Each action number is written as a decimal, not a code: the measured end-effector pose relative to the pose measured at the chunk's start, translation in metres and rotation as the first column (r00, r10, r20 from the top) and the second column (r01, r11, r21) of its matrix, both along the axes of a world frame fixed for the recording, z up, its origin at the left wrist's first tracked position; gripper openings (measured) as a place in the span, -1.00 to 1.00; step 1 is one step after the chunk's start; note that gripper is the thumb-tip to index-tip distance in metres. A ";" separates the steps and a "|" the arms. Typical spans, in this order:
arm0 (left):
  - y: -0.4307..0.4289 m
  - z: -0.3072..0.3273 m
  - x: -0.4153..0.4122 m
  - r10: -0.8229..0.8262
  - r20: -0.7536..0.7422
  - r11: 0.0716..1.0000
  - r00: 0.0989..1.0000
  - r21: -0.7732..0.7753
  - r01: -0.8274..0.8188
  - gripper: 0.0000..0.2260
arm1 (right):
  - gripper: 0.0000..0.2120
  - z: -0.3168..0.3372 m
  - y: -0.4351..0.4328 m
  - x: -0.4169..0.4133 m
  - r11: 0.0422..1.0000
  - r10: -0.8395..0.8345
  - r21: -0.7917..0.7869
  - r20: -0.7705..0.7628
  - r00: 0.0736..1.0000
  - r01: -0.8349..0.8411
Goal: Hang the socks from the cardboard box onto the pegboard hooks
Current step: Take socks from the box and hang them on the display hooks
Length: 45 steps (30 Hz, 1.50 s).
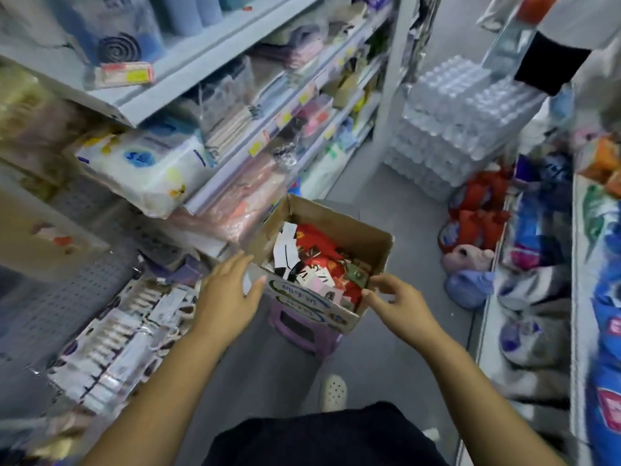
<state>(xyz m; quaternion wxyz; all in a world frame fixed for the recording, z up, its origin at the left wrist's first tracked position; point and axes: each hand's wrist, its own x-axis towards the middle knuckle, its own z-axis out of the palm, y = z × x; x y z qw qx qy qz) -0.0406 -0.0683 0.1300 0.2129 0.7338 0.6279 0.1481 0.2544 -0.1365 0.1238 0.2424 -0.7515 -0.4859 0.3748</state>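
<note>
Aisle: box (pixel 369 237) of socks (pixel 316 243) on purple stool (pixel 302 327).
My left hand (pixel 228 290): fingers straight, wide, at box's left corner.
My right hand (pixel 400 304): curled at right corner, can't tell if gripping.

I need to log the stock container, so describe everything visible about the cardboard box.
The cardboard box is brown and open-topped, with a white, blue and green printed front panel. It sits on a purple stool, packed with carded socks, mostly red. The left hand, fingers straight, is at its near left corner; the right hand curls at the near right corner, grip unclear.
</note>
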 end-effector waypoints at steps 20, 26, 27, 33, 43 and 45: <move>0.227 -0.141 0.029 -0.126 -0.178 0.935 0.976 -0.349 0.057 -0.51 | -0.89 -0.190 0.196 -0.015 0.644 -0.758 -0.582 -0.399 0.516 0.496; 0.242 -0.189 0.039 -0.089 -0.087 0.907 0.992 -0.419 0.045 -0.65 | -0.80 -0.256 0.243 -0.022 0.410 -0.902 -0.726 -0.411 0.129 0.552; 0.240 -0.195 0.040 -0.080 -0.093 0.923 0.992 -0.384 0.038 -0.65 | -0.78 -0.262 0.250 -0.024 0.389 -0.905 -0.737 -0.418 0.080 0.553; 0.238 -0.213 0.036 -0.086 -0.085 0.977 0.993 -0.205 0.067 -0.64 | -0.66 -0.308 0.273 -0.021 0.218 -0.935 -0.811 -0.333 -0.122 0.543; 0.236 -0.218 0.035 -0.083 -0.100 0.984 0.992 -0.163 0.066 -0.65 | -0.80 -0.303 0.266 -0.025 0.119 -0.888 -0.801 -0.350 -0.298 0.587; 0.236 -0.217 0.036 -0.083 -0.098 0.986 0.992 -0.155 0.067 -0.64 | -0.87 -0.294 0.255 -0.027 0.122 -0.899 -0.722 -0.371 -0.232 0.681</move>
